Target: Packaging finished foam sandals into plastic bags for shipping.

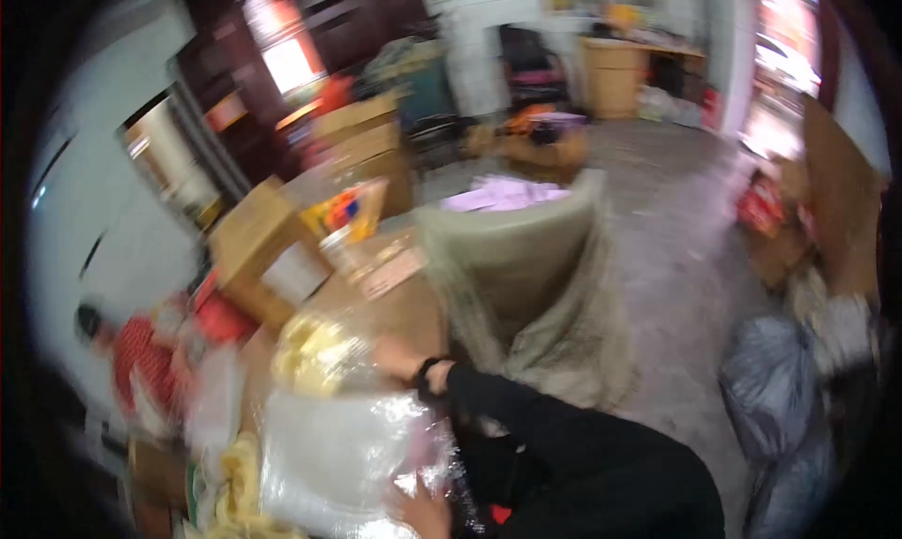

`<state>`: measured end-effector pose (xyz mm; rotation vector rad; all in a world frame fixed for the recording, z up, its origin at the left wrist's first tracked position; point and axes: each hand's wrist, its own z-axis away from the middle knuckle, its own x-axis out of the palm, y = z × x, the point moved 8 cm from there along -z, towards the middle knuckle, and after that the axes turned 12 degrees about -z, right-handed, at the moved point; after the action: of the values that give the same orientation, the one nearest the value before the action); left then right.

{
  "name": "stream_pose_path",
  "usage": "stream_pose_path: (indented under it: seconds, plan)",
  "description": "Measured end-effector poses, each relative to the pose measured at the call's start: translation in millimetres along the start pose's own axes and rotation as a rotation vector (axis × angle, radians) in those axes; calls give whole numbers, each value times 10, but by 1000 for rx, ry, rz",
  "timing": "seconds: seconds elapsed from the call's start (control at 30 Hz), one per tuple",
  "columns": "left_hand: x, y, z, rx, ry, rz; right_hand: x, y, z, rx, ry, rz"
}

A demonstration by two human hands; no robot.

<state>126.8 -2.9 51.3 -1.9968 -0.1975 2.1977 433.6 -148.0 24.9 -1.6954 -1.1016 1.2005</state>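
Note:
A stack of clear, glossy plastic bags or film (pixel 324 454) lies on the table in front of me. My left hand (pixel 423 511) rests at its right edge, low in the picture, with its fingers apart and laid on the plastic. My right hand (pixel 399 356), in a black sleeve with a black wristband, reaches across beyond the stack. It is beside a yellow bundle (pixel 315 356) that looks wrapped in clear plastic. Motion blurs the right hand's fingers, so their grip is hidden. More yellow material (pixel 240 478) hangs along the left of the stack.
A cardboard box (pixel 268 257) stands on the table's far side, near a pink box (pixel 393 273). Beyond the table, a large draped sack (pixel 526 257) holds lilac pieces (pixel 503 193). A person in red (pixel 146 360) is at left. Grey plastic bags (pixel 775 384) stand at right.

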Motion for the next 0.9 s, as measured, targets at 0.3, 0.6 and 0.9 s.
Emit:
stream_pose_path:
  seconds: [0.3,0.6,0.9]
  plan:
    - [-100,-241,12,25,-106,26,-500,-1256,27,-228,173,-11]
    - [-497,-220,76,220,-433,273,384,-2726,1958,-1350,-261,-185]
    - [-702,-281,498,489,-731,720,987,-1368,2610,-1041,-992,51]
